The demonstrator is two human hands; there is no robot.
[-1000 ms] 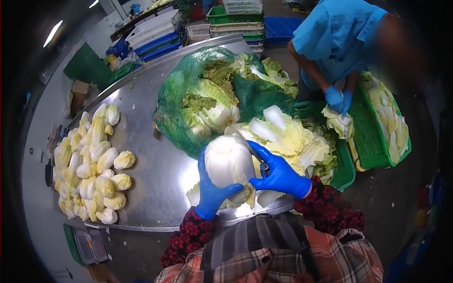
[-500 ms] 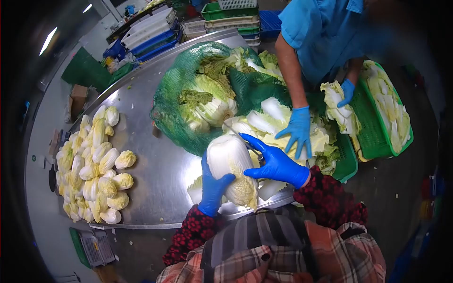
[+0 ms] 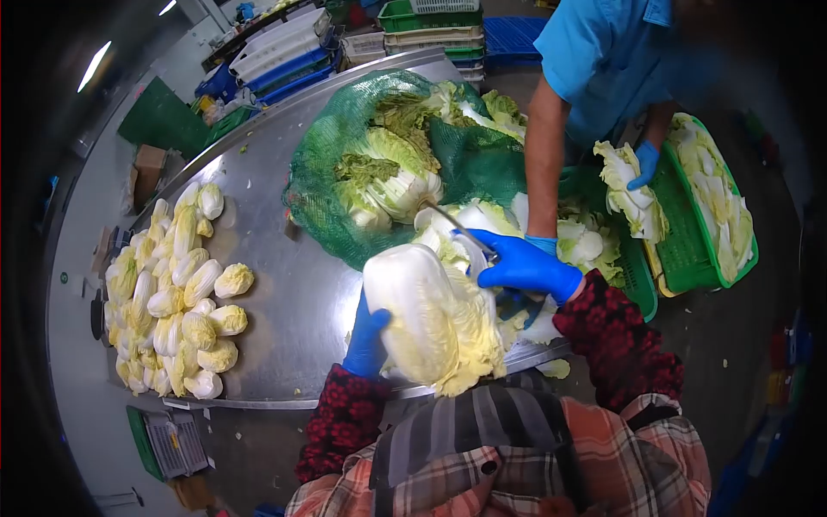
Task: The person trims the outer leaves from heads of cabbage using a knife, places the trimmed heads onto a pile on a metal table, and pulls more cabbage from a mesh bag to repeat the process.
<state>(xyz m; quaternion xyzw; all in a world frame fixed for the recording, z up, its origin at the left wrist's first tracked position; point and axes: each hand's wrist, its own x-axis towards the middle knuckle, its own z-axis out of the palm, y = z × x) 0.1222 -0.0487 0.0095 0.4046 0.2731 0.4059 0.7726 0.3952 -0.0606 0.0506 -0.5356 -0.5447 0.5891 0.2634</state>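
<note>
A trimmed napa cabbage (image 3: 405, 297) is tilted over the table's near edge, and my blue-gloved left hand (image 3: 367, 338) is closed around its left side. My right hand (image 3: 532, 265), also in a blue glove, grips a knife (image 3: 457, 226) whose blade points up and left, away from the cabbage. Along the cabbage's right side a yellowish outer leaf (image 3: 475, 323) hangs loose, close beneath the right hand. Whether the right fingers also touch that leaf is hard to see. Beyond lies a green mesh sack (image 3: 323, 228) with an untrimmed cabbage (image 3: 392, 185) in it.
Several small trimmed cabbages (image 3: 185, 297) are heaped on the left of the metal table (image 3: 289, 327). Opposite me, a co-worker's gloved hand (image 3: 643, 164) holds leaves above a green crate (image 3: 676, 207); their other hand is mostly hidden behind mine. Stacked crates (image 3: 431, 39) stand behind.
My right hand has moved slightly up, and the yellowish leaf now hangs away from the cabbage's right side. The cabbage has shifted a little left. The co-worker's nearer hand has reached lower, behind mine.
</note>
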